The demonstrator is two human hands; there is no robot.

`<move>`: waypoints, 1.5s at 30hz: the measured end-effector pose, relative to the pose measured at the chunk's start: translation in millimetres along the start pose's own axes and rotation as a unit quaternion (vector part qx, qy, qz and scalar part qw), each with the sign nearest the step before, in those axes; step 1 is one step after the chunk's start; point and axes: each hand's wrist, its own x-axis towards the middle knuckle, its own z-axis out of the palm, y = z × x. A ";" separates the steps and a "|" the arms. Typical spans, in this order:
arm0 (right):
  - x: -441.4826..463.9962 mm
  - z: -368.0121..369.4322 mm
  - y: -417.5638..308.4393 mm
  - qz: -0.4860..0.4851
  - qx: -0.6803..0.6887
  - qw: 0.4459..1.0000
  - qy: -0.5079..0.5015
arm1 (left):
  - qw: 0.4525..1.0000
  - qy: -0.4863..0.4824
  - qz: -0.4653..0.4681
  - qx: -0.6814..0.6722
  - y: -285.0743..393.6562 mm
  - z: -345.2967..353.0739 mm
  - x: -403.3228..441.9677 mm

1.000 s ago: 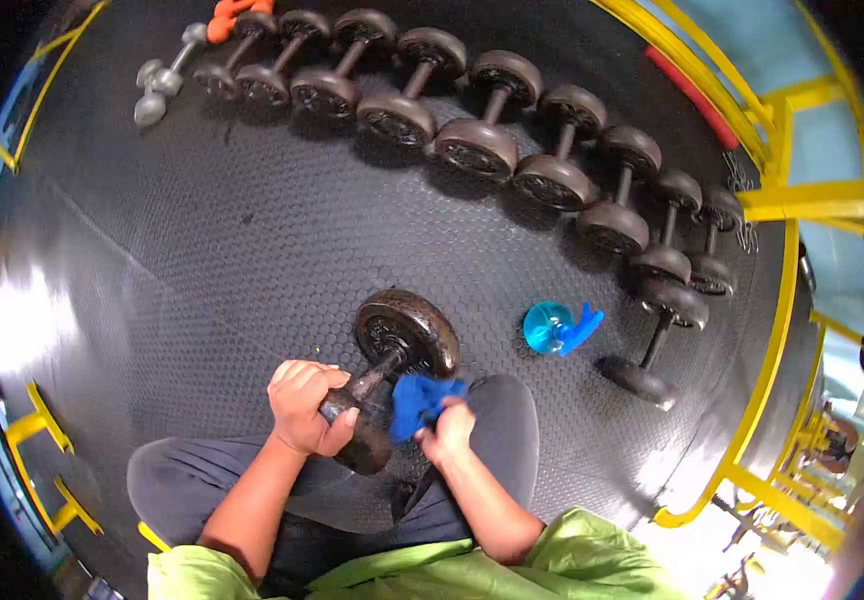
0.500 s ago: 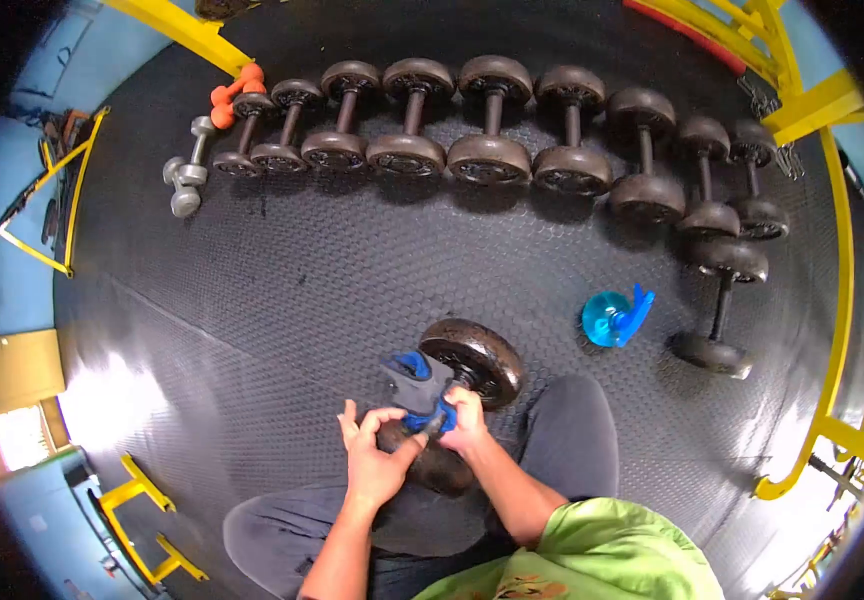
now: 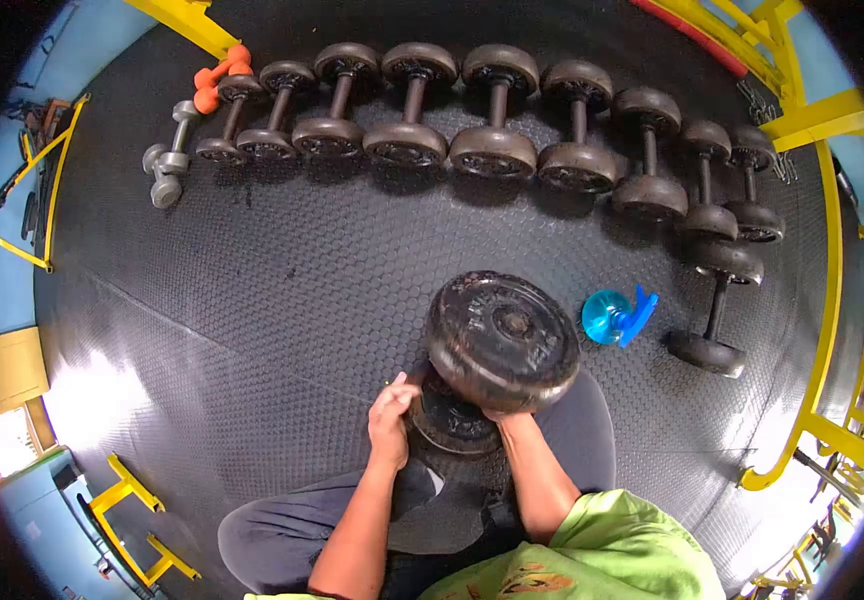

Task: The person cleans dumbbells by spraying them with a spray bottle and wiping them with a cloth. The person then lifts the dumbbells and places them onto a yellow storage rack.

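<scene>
A dark, worn dumbbell [image 3: 502,340] is tipped up in front of me, the face of its upper round head turned toward the camera. Its lower head [image 3: 452,415] shows partly beneath. My left hand [image 3: 390,418] is closed at the left rim of the lower head, its fingers bent. Under the upper head, my right hand [image 3: 508,416] reaches in toward the handle. Its fingers are hidden behind the metal, but it appears to grip and support the dumbbell. The blue-and-grey cloth piece is out of sight.
Several dark dumbbells [image 3: 407,140] form a curved row ahead. Orange [image 3: 220,75] and grey small dumbbells [image 3: 167,165] lie at its left end. A blue spray bottle [image 3: 607,318] stands right of me on black rubber flooring. Yellow frames [image 3: 832,300] border the sides.
The dumbbell has swung up from lying on the floor to a tipped position. My hands were handling a blue-and-grey cloth piece beside it; now they are at the dumbbell.
</scene>
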 end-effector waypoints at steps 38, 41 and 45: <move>-104.5 53.0 -79.5 -0.299 -0.654 0.692 0.067 | 0.878 -0.321 0.041 0.353 135.9 80.0 -66.3; -56.1 54.7 -106.1 -0.274 -0.725 0.629 0.052 | 0.844 -0.395 0.065 0.357 132.0 106.0 -77.7; -23.1 76.6 -148.2 -0.263 -0.631 0.726 -0.072 | 0.799 -0.322 0.074 0.503 101.2 108.9 -59.2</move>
